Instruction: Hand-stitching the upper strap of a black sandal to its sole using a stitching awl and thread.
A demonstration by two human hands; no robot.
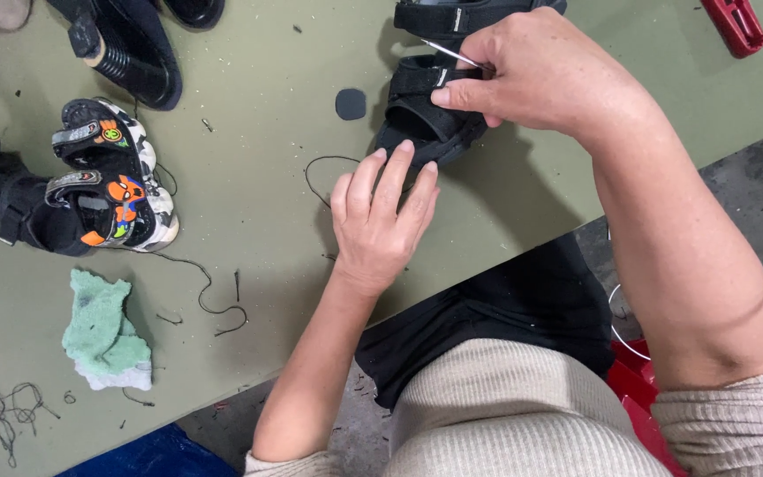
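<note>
Fingers of my right hand [532,75] pinch a thin metal needle [449,53] over the black sandal [417,119] at the counter's [267,141] far edge, while my left hand [381,221] lies released and flat, fingertips touching the sandal's near end.

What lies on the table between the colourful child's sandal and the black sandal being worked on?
In the head view, a small dark round patch and a loop of black thread lie between the colourful sandal and the black sandal; otherwise bare green table.
</note>
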